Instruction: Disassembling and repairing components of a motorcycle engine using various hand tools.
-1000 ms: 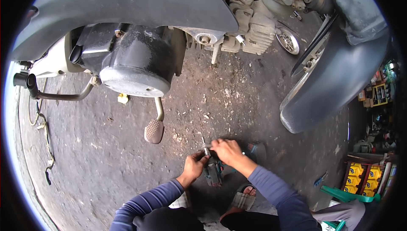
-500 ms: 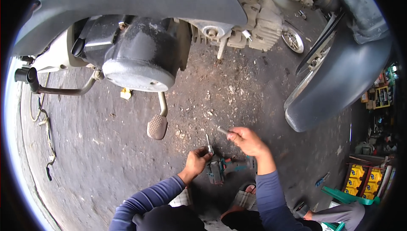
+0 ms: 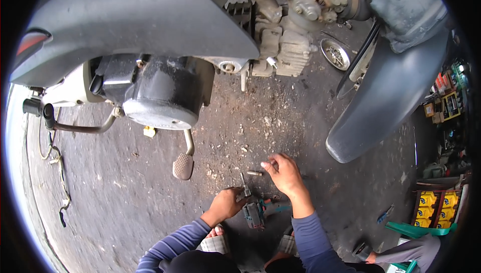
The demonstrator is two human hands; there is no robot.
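A teal and black cordless driver [image 3: 254, 215] lies on the floor between my feet, a thin silver bit [image 3: 243, 179] pointing away from me out of its nose. My left hand [image 3: 225, 206] is closed around the nose end, its fingertips partly hidden. Just beyond the tool, a short metal cylinder that looks like a socket [image 3: 254, 173] rests on the dark floor. Close to its right end hovers my right hand [image 3: 286, 176], thumb and fingers apart, holding nothing.
A motorbike's engine [image 3: 280, 47], black cover [image 3: 165, 92] and brake pedal [image 3: 183, 166] stand ahead. At right are the grey fender [image 3: 386, 102] and a metal dish of small parts [image 3: 334, 55]. Another person's leg [image 3: 411, 254] is at lower right, beside yellow boxes [image 3: 427, 208].
The right hand has let go of the metal cylinder, which now lies on the floor. My left hand stays at the driver's nose. The whole view has shifted, showing more of the engine.
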